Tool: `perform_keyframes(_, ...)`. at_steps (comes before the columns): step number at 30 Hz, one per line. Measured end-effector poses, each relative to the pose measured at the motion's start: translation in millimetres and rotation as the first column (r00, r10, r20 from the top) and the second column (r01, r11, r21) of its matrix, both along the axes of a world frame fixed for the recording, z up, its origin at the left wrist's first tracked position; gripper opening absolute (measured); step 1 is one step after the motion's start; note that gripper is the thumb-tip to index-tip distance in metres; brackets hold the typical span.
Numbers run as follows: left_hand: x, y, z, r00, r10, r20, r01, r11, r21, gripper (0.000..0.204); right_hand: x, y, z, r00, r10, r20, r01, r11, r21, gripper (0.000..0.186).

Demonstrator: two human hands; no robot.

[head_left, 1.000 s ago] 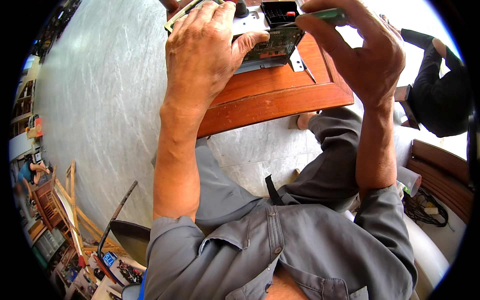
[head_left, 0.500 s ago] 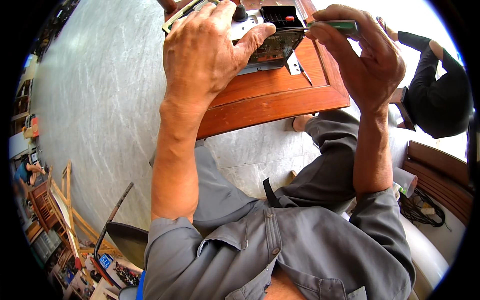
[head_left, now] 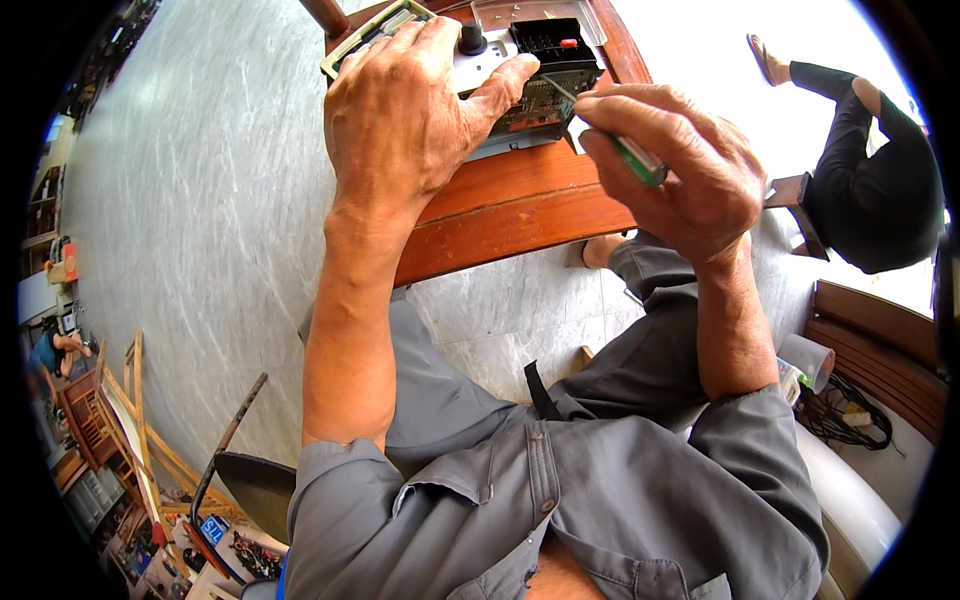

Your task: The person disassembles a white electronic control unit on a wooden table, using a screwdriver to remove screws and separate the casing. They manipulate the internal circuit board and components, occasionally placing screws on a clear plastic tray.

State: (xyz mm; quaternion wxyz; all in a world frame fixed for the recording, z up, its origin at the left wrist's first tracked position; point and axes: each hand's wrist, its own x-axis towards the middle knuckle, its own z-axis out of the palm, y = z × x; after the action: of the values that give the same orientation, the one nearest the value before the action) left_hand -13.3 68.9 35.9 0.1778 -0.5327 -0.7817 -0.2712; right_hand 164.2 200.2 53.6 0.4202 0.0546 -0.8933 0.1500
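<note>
Surface: our wooden table (head_left: 520, 215) over grey stone floor.
Left hand (head_left: 405, 120): we clamp the opened electronic unit (head_left: 530, 85) on it.
Right hand (head_left: 680, 170): we grip a green-handled screwdriver (head_left: 635, 158), tip at the unit.

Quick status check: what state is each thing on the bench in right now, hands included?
Electronic unit: casing open, circuit board exposed, lying on the wooden table.
Left hand: pressed on the unit, holding it down.
Right hand: closed around a green-handled screwdriver, tip at the board.
</note>
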Motion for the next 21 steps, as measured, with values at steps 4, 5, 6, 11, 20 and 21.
perform_keyframes(4,-1.0,1.9,-2.2,0.999,-0.009,-0.040,0.010,0.999,0.044,0.051,6.2,13.7,-9.2,0.990,-0.127,0.066,0.143,0.911,-0.386,0.012)
perform_keyframes(5,-0.7,1.8,-2.3,0.999,-0.008,-0.036,0.009,0.999,0.046,0.052,2.8,15.4,-9.2,0.995,-0.095,0.028,0.096,0.856,-0.508,0.012)
perform_keyframes(6,-0.3,1.8,-2.0,0.999,-0.005,-0.034,0.006,0.999,0.040,0.052,-2.3,17.0,-8.1,0.998,-0.068,-0.015,0.044,0.784,-0.619,0.014)
perform_keyframes(11,2.7,0.2,-2.9,0.999,-0.005,-0.049,0.007,0.999,0.049,0.056,-4.6,28.0,3.3,0.989,-0.028,0.145,0.119,0.733,-0.670,0.022)
perform_keyframes(20,6.1,-2.4,-5.0,0.996,0.026,-0.082,-0.028,0.999,-0.015,0.068,-27.9,24.4,28.8,0.968,-0.054,0.247,0.182,0.827,-0.532,0.019)
perform_keyframes(21,4.8,-2.5,-6.8,0.995,0.021,-0.095,-0.022,1.000,-0.002,0.069,-28.5,21.7,33.7,0.965,-0.049,0.257,0.184,0.825,-0.534,0.018)
